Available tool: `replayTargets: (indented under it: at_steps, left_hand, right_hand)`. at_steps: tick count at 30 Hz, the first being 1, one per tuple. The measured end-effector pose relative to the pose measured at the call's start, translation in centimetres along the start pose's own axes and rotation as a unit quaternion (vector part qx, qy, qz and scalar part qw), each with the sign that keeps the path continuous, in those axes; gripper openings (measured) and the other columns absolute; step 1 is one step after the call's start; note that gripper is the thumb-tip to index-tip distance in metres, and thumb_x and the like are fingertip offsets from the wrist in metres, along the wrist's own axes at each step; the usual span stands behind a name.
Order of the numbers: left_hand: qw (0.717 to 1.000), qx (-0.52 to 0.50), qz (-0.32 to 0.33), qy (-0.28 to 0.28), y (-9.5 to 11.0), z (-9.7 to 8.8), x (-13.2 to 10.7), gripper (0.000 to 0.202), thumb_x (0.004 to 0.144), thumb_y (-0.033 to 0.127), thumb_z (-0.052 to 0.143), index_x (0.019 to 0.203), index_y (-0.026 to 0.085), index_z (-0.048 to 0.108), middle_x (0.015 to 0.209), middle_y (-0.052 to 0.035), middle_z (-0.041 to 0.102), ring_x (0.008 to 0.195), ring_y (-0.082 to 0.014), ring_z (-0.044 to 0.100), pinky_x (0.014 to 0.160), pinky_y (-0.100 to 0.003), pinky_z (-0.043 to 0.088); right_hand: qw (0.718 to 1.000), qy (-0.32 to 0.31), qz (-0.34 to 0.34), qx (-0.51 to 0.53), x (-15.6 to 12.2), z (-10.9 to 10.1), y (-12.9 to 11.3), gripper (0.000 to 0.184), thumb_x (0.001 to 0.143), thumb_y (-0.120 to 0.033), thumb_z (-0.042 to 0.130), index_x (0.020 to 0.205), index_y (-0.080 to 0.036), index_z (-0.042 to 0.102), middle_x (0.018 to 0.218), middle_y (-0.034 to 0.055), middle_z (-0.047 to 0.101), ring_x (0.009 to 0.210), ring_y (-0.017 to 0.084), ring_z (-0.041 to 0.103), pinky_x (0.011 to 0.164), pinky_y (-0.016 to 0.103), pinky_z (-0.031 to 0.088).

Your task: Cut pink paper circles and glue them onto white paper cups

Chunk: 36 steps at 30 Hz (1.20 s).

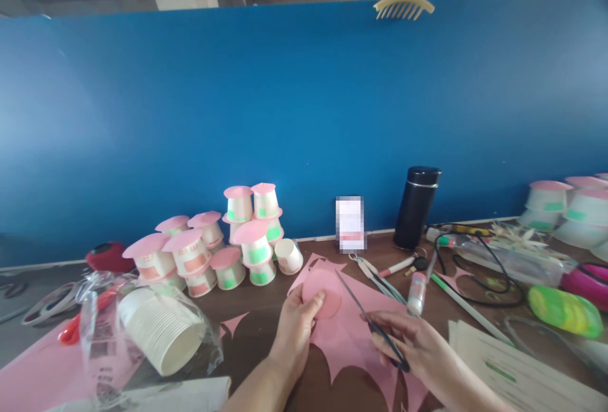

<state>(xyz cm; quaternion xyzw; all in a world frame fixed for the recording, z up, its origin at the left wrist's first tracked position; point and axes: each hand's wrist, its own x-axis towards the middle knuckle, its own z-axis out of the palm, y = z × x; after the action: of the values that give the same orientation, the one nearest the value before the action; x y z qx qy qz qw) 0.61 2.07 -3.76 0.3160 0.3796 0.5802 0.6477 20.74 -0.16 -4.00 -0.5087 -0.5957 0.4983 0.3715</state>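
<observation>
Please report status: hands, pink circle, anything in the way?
Left hand holding pink circle. Right hand holding scissors. Cut pink paper underneath; nothing seen blocking hands.

Left hand (292,330), 6 o'clock: fingers mostly hidden behind pink disc (329,288). Scissors (355,299), 5 o'clock: handles partly covered by right hand (406,331). Phone (350,224), 4 o'clock: screen pixelated, illegible. Papers (517,371), 4 o'clock: cropped below; print too small. Cups (589,216), 3 o'clock: cut by right edge. Pink sheet (38,368), 8 o'clock: cropped left.

The paper disc (329,295) is pink, the scissors (392,343) dark-handled, the panel (304,108) blue.
</observation>
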Motion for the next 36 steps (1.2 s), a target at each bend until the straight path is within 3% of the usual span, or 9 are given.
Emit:
replayTargets:
  at_steps: [9,17,21,27,36]
  left_hand:
    - [1.000,0.019,0.005,-0.008,-0.3,-0.3,0.2,0.027,0.072,0.033,0.073,0.090,0.016,0.065,0.068,-0.0010,0.063,0.062,-0.0136,0.056,0.056,-0.022,0.040]
    - [0.999,0.019,0.020,0.044,-0.1,-0.6,0.6,0.027,0.066,0.033,0.079,0.067,0.017,0.057,0.059,0.0076,0.043,0.047,-0.0034,0.030,0.046,-0.017,0.026]
    - [0.998,-0.002,0.004,0.062,-0.2,-0.4,0.7,0.028,0.064,0.033,0.080,0.068,0.019,0.056,0.061,0.0074,0.044,0.047,-0.0039,0.034,0.048,-0.018,0.030]
    - [0.998,-0.003,0.005,0.070,-0.4,-0.5,0.8,0.028,0.062,0.034,0.080,0.075,0.019,0.061,0.064,0.0058,0.051,0.050,-0.0054,0.042,0.052,-0.019,0.034]
    - [0.998,-0.011,0.010,0.059,-0.3,-0.5,0.9,0.031,0.063,0.035,0.081,0.081,0.016,0.065,0.066,0.0023,0.056,0.056,-0.0072,0.047,0.053,-0.018,0.034]
  right_hand:
    - [1.000,-0.003,-0.014,-0.017,0.0,-0.1,0.1,0.038,0.080,-0.040,0.066,0.108,-0.016,0.072,0.061,0.0006,0.063,0.059,0.017,0.057,0.056,0.026,0.046]
    - [1.000,0.012,0.010,0.013,-0.2,0.2,-1.2,0.035,0.073,-0.043,0.069,0.095,-0.016,0.074,0.068,0.0013,0.063,0.059,0.016,0.056,0.056,0.026,0.045]
    - [0.999,0.005,0.021,0.040,-0.5,0.3,-2.2,0.037,0.067,-0.043,0.072,0.093,-0.017,0.074,0.070,0.0012,0.062,0.063,0.017,0.056,0.058,0.026,0.046]
    - [0.999,-0.010,0.025,0.043,-0.8,0.6,-2.3,0.033,0.069,-0.041,0.072,0.094,-0.018,0.072,0.067,-0.0015,0.058,0.062,0.015,0.053,0.056,0.024,0.044]
    - [0.996,0.014,0.053,0.072,-0.6,0.8,-2.0,0.044,0.062,-0.054,0.075,0.086,-0.017,0.070,0.063,-0.0023,0.055,0.057,0.013,0.051,0.051,0.022,0.041]
